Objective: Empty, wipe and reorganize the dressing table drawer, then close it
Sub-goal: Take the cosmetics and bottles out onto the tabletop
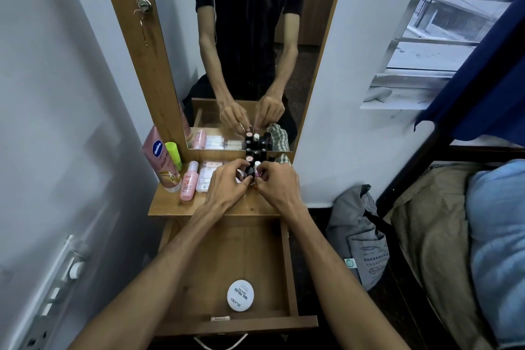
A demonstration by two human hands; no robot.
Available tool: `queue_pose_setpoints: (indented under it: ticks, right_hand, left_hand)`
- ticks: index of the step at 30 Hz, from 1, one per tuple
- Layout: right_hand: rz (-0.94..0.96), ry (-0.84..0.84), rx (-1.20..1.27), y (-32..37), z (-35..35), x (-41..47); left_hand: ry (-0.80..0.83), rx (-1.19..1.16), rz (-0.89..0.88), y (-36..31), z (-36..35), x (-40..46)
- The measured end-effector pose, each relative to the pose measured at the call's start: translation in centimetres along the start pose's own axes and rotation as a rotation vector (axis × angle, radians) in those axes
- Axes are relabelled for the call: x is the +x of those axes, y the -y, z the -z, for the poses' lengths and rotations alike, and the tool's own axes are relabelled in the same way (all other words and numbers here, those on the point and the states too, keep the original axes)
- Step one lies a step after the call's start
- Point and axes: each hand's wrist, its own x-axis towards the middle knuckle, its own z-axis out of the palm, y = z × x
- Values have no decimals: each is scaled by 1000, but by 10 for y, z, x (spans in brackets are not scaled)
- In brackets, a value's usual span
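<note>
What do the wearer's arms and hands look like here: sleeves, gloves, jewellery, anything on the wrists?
Both forearms are bare up to the frame edge, with no sleeves in the direct view. The left hand and right hand have no gloves, and no watch or bracelet shows on either wrist. Rings can't be ruled out; the fingers overlap. The mirror reflection shows a dark short-sleeved top and a thin white cable.

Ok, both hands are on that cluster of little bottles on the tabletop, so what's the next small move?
Probably lift a few bottles and carry them down into the open drawer. The left hand and right hand are closing around them, and the drawer holds only a round white tin near its front, so there's room.
</note>
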Motion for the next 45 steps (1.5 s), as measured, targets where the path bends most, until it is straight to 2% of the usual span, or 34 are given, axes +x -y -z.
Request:
queue_pose_setpoints:
  ticks: [17, 20, 24, 27, 31, 35, 41, 45]
  right_hand:
    - [23, 5, 45, -13, -1, -4]
    - [20, -24, 34, -14, 5, -11]
    - [0, -145, 128, -20, 10, -29]
    - [-44, -167, 186, -28, 9, -48]
    - [-124, -137, 181, -37, 3, -70]
    - [-191, -113, 144, -41, -4, -87]
    - [-287, 65, -27, -51, -27, -111]
    - [-279, 162, -143, -59, -42, -119]
  left_hand:
    - [4, 103, -12, 14, -6, -3]
    - [-47, 92, -7, 9, -3, -9]
    - [-191, 79, 18, 4, -3, -29]
    - [-195, 64, -5, 7, -8, -47]
    - [-144, 51, 17, 14, -15, -55]
    - [-179, 40, 83, 11, -20, -59]
    - [-266, 71, -28, -1, -21, -84]
    - [-206, 49, -61, 1, -33, -114]
